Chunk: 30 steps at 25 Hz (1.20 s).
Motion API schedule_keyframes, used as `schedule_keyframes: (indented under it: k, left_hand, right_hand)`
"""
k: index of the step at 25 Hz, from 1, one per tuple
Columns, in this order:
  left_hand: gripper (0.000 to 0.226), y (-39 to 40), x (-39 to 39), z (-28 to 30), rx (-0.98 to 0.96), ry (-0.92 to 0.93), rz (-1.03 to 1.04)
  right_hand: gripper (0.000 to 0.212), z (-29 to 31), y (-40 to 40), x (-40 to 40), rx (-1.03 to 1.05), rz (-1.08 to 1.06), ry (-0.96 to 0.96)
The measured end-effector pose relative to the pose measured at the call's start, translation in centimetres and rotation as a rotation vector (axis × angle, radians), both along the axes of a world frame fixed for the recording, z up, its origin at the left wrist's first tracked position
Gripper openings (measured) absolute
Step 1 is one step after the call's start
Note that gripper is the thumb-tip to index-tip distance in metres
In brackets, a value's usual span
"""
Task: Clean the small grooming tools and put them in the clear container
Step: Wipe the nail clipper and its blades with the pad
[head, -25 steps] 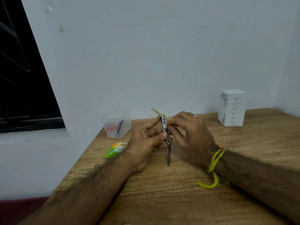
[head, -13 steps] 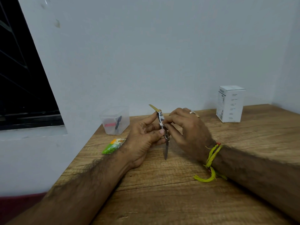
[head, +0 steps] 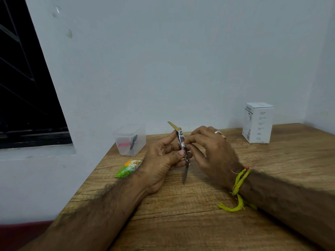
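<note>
While both hands meet over the middle of the wooden table (head: pixel 199 223), a metal nail clipper (head: pixel 182 144) stands between them, held above the tabletop. Long axis near vertical, tilted slightly: the top leans left and away, the lower end points down toward the table. A thin blade (head: pixel 186 172) is swung out at the bottom, tip just above the wood or touching it; cannot tell which. A yellowish lever (head: pixel 173 125) sticks up and left from the top end.

Left hand (head: pixel 161 160): thumb and fingers curled round the clipper body, index finger stretched up along its upper part. Right hand (head: pixel 212 153): fingertips pinched against the clipper's mid-section from the right side, a ring on one finger, a yellow-green thread band (head: pixel 237 189) at the wrist.

Clear container (head: pixel 129 140) at the far left of the table, near the wall, lid on. Inside: a small black tool and something pink; shapes too blurred to name.

Green and orange packet (head: pixel 128 168) lies flat between the container and the left wrist, partly hidden by the hand. White box (head: pixel 258 123) upright at far right, well apart from the hands. Dark window (head: pixel 21 87) at left.
</note>
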<state>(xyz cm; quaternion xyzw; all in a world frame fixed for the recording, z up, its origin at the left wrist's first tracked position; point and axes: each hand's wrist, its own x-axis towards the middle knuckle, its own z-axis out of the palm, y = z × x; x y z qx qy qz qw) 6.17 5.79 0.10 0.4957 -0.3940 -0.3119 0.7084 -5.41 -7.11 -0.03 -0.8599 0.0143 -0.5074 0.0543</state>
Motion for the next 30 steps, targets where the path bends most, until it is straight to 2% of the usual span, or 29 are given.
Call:
schedule_keyframes:
  k: [3, 7, 10, 14, 23, 25, 28, 30]
  left_hand:
    - [0.064, 0.0, 0.2, 0.0, 0.008, 0.006, 0.006]
    - [0.066, -0.1, 0.2, 0.0, 0.006, 0.010, -0.008]
    - [0.068, -0.1, 0.2, 0.0, 0.029, -0.007, -0.013]
    - [0.068, 0.0, 0.2, 0.2, 0.024, -0.025, -0.012]
    - [0.066, 0.3, 0.3, 0.3, 0.033, -0.004, -0.048]
    - [0.061, 0.4, 0.0, 0.4, 0.026, 0.040, -0.053]
    - [0.034, 0.6, -0.2, 1.0, 0.021, 0.075, -0.029]
    - [0.029, 0.6, -0.4, 1.2, 0.023, 0.082, 0.013]
  right_hand:
    - [0.008, 0.0, 0.0, 0.1, 0.010, 0.053, 0.021]
    - [0.008, 0.0, -0.1, 0.0, -0.005, 0.007, 0.016]
    - [0.009, 0.0, 0.0, 0.0, 0.002, 0.074, 0.031]
    - [0.007, 0.1, -0.1, 0.0, 0.011, 0.025, 0.012]
    - [0.009, 0.1, 0.0, 0.0, 0.022, 0.087, 0.023]
    - [0.011, 0.0, -0.2, 0.0, 0.000, 0.084, 0.039]
    - [0.010, 0.1, -0.1, 0.0, 0.007, 0.091, 0.045]
    - [0.009, 0.0, -0.2, -0.1, -0.019, 0.114, 0.065]
